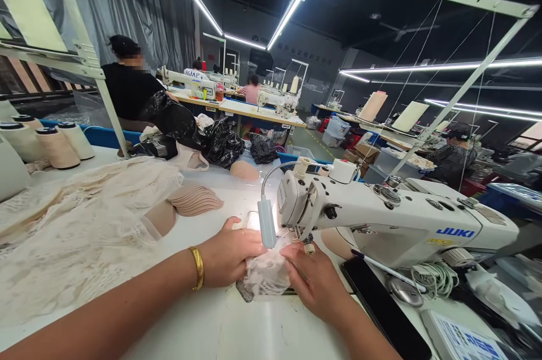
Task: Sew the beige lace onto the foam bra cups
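Observation:
White lace fabric (266,275) lies on the machine bed under the needle area of a white sewing machine (339,207). My left hand (231,253), with a gold bangle at the wrist, rests flat on the fabric's left side, thumb spread away from the fingers. On the right edge of the lace, close to the presser foot (302,233), my right hand (311,275) has its thumb and bent fingers on the cloth. A small lit lamp (266,222) on a bendy neck hangs over the work and covers part of the left fingertips.
A heap of lace (84,224) and stacked beige cups (197,200) cover the table's left. Thread cones (59,145) stand behind. On the right lie a black phone (385,306), a pen (387,270), a coiled cable (434,279) and a box (461,337). Co-workers sit farther back.

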`<state>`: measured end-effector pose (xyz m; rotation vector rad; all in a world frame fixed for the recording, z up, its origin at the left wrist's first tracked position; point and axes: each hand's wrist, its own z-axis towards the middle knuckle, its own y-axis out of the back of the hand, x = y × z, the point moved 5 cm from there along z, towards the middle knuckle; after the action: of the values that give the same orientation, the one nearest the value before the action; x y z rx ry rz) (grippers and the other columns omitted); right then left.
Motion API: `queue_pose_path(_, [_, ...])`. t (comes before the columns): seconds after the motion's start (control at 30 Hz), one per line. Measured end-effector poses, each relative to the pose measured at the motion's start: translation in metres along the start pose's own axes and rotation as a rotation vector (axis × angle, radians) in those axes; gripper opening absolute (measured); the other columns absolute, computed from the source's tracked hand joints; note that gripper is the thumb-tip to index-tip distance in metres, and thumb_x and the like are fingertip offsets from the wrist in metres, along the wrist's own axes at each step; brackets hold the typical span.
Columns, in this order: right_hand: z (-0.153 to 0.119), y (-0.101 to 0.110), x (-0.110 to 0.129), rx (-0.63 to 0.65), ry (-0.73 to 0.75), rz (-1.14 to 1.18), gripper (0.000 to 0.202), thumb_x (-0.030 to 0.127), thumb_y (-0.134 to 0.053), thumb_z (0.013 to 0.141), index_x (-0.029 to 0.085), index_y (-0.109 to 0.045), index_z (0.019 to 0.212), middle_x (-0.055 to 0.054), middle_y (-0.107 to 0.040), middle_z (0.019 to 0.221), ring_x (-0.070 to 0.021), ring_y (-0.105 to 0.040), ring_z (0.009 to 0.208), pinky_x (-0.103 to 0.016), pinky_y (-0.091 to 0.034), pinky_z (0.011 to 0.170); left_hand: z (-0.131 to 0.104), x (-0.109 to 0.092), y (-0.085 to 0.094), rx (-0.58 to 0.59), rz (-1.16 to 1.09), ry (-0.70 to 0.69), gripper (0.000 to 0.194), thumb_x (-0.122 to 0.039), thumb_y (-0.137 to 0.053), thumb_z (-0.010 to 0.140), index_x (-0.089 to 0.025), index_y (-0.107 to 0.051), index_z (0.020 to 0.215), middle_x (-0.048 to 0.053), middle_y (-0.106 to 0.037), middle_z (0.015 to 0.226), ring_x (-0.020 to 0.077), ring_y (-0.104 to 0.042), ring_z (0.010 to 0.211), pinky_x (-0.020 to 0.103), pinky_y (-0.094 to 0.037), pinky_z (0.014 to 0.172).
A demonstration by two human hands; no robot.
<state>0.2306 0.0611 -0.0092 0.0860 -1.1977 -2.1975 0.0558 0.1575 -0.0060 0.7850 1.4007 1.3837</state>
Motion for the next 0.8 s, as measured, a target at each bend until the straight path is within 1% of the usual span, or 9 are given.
queue_pose_path(0.07, [0.0, -0.004, 0.006, 0.047, 0.046, 0.047, 0.027, 0.021, -0.053, 0.105, 0.024, -0.054, 0.131, -0.007, -0.074, 0.114, -0.0266, -0.068, 0.104, -0.041, -0.054, 0.087, 0.0, -0.001, 0.002, 0.011, 0.031, 0.101, 0.009, -0.019, -0.06, 0.087, -0.023, -0.067, 0.092, 0.007, -0.07, 0.104, 0.0308, -0.062, 0.101, 0.06, -0.03, 0.101])
queue_pose_path(0.13, [0.001, -0.012, 0.01, 0.11, 0.059, 0.064, 0.032, 0.03, -0.061, 0.104, 0.024, -0.052, 0.135, -0.008, -0.072, 0.123, -0.0276, -0.065, 0.112, -0.04, -0.053, 0.089, 0.001, -0.005, 0.002, 0.023, 0.111, 0.201, 0.014, -0.031, -0.061, 0.089, -0.019, -0.066, 0.082, 0.013, -0.066, 0.099, 0.0347, -0.06, 0.098, 0.06, -0.034, 0.096])
queue_pose_path(0.2, [0.002, -0.02, 0.008, 0.159, 0.026, 0.024, 0.025, 0.029, -0.063, 0.104, 0.024, -0.057, 0.128, -0.006, -0.073, 0.112, -0.0257, -0.064, 0.103, -0.037, -0.051, 0.085, 0.002, -0.011, 0.0, 0.052, 0.166, 0.25, 0.024, -0.039, -0.063, 0.088, -0.017, -0.065, 0.078, 0.015, -0.064, 0.094, 0.0359, -0.058, 0.095, 0.058, -0.038, 0.092])
queue_pose_path(0.27, [0.001, -0.027, 0.003, 0.189, -0.016, -0.049, 0.01, 0.019, -0.058, 0.104, 0.024, -0.062, 0.111, -0.003, -0.07, 0.094, -0.0226, -0.062, 0.089, -0.032, -0.048, 0.076, 0.001, -0.017, -0.002, 0.076, 0.159, 0.259, 0.029, -0.045, -0.064, 0.087, -0.017, -0.066, 0.082, 0.015, -0.063, 0.093, 0.0357, -0.057, 0.094, 0.057, -0.039, 0.091])
queue_pose_path(0.33, [0.0, -0.03, -0.002, 0.19, -0.026, -0.112, 0.017, 0.012, -0.052, 0.104, 0.024, -0.063, 0.097, -0.002, -0.066, 0.085, -0.0209, -0.06, 0.082, -0.029, -0.045, 0.07, -0.002, -0.02, -0.002, 0.074, 0.106, 0.249, 0.032, -0.048, -0.069, 0.084, -0.017, -0.067, 0.091, 0.013, -0.063, 0.097, 0.0346, -0.056, 0.096, 0.055, -0.039, 0.093])
queue_pose_path(0.43, [-0.002, -0.024, -0.01, 0.161, -0.029, -0.153, 0.021, 0.009, -0.049, 0.102, 0.023, -0.063, 0.095, -0.003, -0.065, 0.084, -0.0207, -0.057, 0.078, -0.029, -0.044, 0.069, -0.009, -0.018, 0.001, 0.067, 0.018, 0.208, 0.038, -0.043, -0.079, 0.078, -0.022, -0.067, 0.107, 0.01, -0.063, 0.107, 0.0314, -0.056, 0.097, 0.05, -0.038, 0.093])
queue_pose_path(0.6, [0.0, -0.006, -0.015, 0.075, -0.033, -0.131, 0.024, 0.008, -0.045, 0.102, 0.02, -0.065, 0.1, -0.005, -0.066, 0.086, -0.0214, -0.054, 0.077, -0.033, -0.049, 0.078, -0.011, -0.014, 0.0, 0.042, -0.06, 0.058, 0.026, -0.03, -0.079, 0.08, -0.021, -0.063, 0.098, 0.008, -0.067, 0.117, 0.0315, -0.059, 0.103, 0.045, -0.032, 0.09])
queue_pose_path(0.7, [0.003, -0.001, -0.016, 0.119, -0.063, -0.099, 0.026, 0.005, -0.046, 0.1, 0.021, -0.067, 0.097, -0.005, -0.067, 0.086, -0.0224, -0.055, 0.081, -0.032, -0.05, 0.078, -0.007, -0.013, -0.003, 0.005, -0.127, -0.05, 0.018, -0.015, -0.073, 0.081, -0.021, -0.061, 0.093, 0.003, -0.072, 0.122, 0.0282, -0.063, 0.104, 0.044, -0.027, 0.09])
queue_pose_path(0.8, [0.003, 0.002, -0.017, 0.205, -0.135, -0.085, 0.027, 0.004, -0.048, 0.099, 0.022, -0.069, 0.096, -0.005, -0.068, 0.089, -0.0234, -0.059, 0.087, -0.031, -0.051, 0.077, -0.003, -0.011, -0.008, -0.008, -0.132, -0.062, 0.025, 0.0, -0.067, 0.072, -0.019, -0.057, 0.085, -0.001, -0.075, 0.114, 0.0254, -0.066, 0.099, 0.042, -0.025, 0.089])
